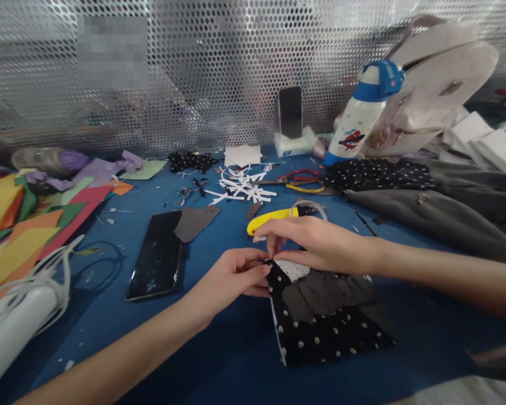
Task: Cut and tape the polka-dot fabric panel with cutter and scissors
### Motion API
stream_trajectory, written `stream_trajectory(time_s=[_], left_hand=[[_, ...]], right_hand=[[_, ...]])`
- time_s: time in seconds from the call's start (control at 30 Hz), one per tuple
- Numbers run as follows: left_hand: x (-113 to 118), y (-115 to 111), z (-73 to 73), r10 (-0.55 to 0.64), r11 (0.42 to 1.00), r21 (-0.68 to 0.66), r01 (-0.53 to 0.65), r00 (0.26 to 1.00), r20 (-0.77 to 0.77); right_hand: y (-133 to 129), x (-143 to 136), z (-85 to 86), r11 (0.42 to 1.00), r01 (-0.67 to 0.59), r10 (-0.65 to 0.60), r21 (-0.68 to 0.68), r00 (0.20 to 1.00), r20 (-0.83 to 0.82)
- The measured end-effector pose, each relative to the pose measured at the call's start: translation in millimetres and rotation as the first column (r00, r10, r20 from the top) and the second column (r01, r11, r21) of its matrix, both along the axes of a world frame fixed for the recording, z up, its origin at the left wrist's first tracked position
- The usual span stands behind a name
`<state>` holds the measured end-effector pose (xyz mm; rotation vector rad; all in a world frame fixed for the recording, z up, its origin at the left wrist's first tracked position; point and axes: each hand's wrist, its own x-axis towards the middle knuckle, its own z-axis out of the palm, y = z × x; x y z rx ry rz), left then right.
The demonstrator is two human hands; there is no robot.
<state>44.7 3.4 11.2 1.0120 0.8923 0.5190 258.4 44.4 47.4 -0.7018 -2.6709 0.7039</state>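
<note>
A flat board covered in fabric [320, 332] lies tilted in front of me, black with white dots and overlaid with dark grey patches. A torn white area [293, 270] shows near its top left corner. My left hand [240, 273] grips that corner, thumb on top and fingers behind. Over the top edge bends my right hand [307, 239], its fingertips pinching close to the same corner; the exact contact is partly hidden. Just beyond the right hand rests a yellow-handled utility knife [272, 219], beside a clear ring-shaped roll [322, 209].
Scissors [301, 181] and white paper strips [247, 188] lie farther back. At left are a black phone [158, 259] with a grey scrap [196, 220], coloured sheets [29, 247] and a corded white tool [23, 312]. A bottle [356, 124], bag [442, 95] and grey cloth [455, 208] occupy the right.
</note>
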Motion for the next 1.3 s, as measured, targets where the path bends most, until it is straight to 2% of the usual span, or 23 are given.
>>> stream_trajectory(time_s=[0.23, 0.4, 0.73, 1.0, 1.3], left_hand=[[2, 1, -4.5, 0.067, 0.998, -0.021, -0.067, 0.998, -0.005], [3, 2, -4.3, 0.078, 0.994, -0.076, -0.078, 0.997, -0.003], [6, 2, -0.3, 0.091, 0.994, -0.068, -0.09, 0.996, 0.004], [6, 2, -0.1, 0.087, 0.992, -0.087, -0.087, 0.996, 0.0], [5, 2, 4.4, 0.073, 0.994, -0.081, -0.075, 0.997, -0.025]], right_hand=[[2, 3, -3.4, 0.994, -0.031, 0.029, 0.1, 0.999, 0.019], [-2, 10, -4.7, 0.996, -0.029, 0.028, 0.09, 1.0, 0.015], [-6, 7, -7.9, 0.997, -0.027, 0.025, 0.07, 0.999, 0.032], [-3, 8, -8.9, 0.999, -0.031, 0.031, -0.009, 0.999, -0.025], [3, 5, -11.4, 0.982, -0.028, -0.003, -0.186, 0.987, -0.162]])
